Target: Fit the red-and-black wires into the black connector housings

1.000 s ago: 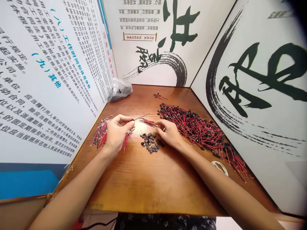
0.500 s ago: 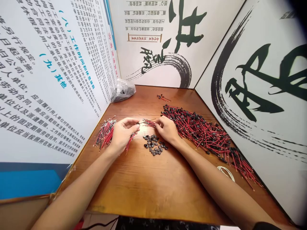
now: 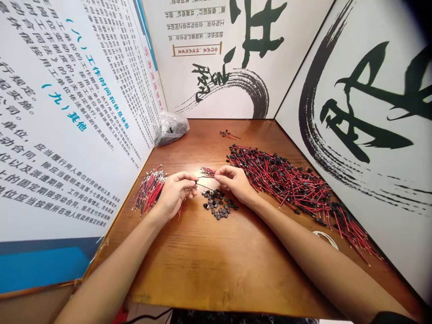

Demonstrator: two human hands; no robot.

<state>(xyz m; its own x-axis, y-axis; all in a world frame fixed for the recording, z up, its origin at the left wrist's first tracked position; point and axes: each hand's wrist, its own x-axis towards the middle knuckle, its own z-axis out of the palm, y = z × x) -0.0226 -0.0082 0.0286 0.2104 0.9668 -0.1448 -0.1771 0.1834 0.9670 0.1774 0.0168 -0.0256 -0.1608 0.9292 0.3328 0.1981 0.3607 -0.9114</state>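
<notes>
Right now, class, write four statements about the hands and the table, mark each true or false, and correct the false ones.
1. The left hand holds a thin dark wire. True.
2. The right hand is inside the plastic bag. False: the right hand is beside a small wire bunch.
3. Loose black pieces lie on the wooden table. True.
4. The large wire heap lies left of the black pieces. False: the large wire heap lies to their right.

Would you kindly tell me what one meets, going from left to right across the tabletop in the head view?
Loose bunch of red and black wires → left hand → small bundle of red wires → right hand → large heap of red wires with black ends.
</notes>
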